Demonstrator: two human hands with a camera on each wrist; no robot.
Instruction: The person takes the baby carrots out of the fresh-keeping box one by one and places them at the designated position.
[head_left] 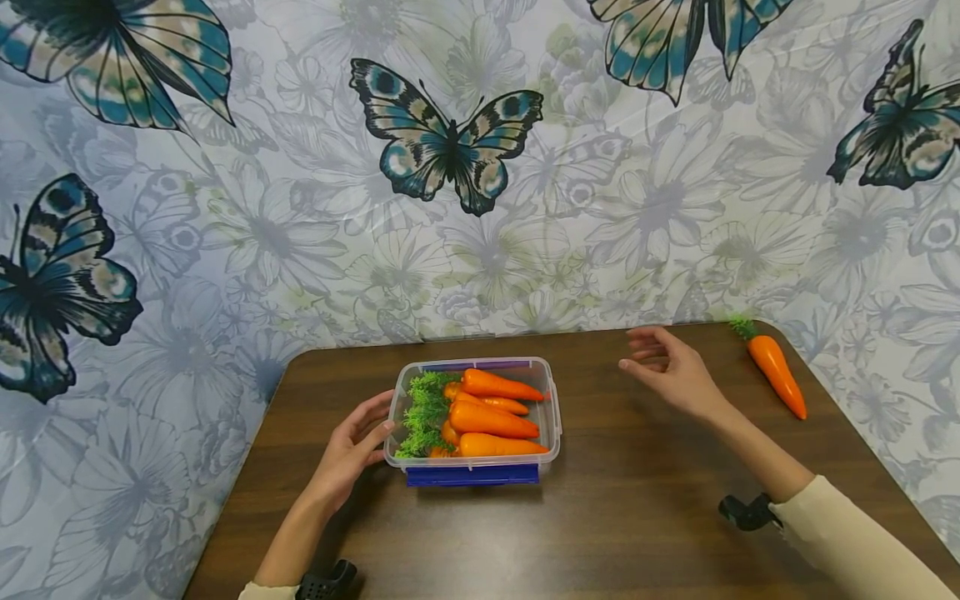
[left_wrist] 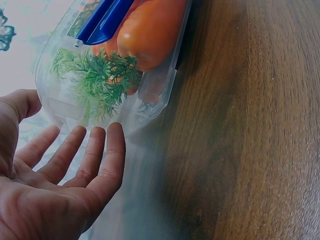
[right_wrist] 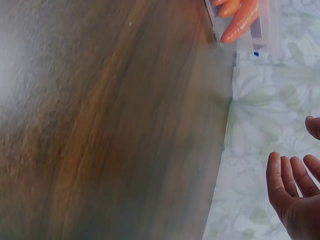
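A clear plastic container (head_left: pixel 553 417) with blue side latches stands on the table, holding several orange carrots (head_left: pixel 495 419) whose green leafy tops (head_left: pixel 423 417) point left. My left hand (head_left: pixel 352 442) is at its left end, thumb near the rim. In the left wrist view the fingers of the left hand (left_wrist: pixel 75 175) spread with their tips right at the container's wall. To the right, my right hand (head_left: pixel 671 371) is held over the back of the table with nothing in it, fingers loosely bent. One more carrot (head_left: pixel 777 375) lies beyond it at the table's right.
The brown wooden table (head_left: pixel 615 517) ends at the back against a pale floral cloth (head_left: pixel 637 208) printed with large butterflies. A dark strap (head_left: pixel 326 581) is on the left wrist, another dark device (head_left: pixel 748 512) on the right.
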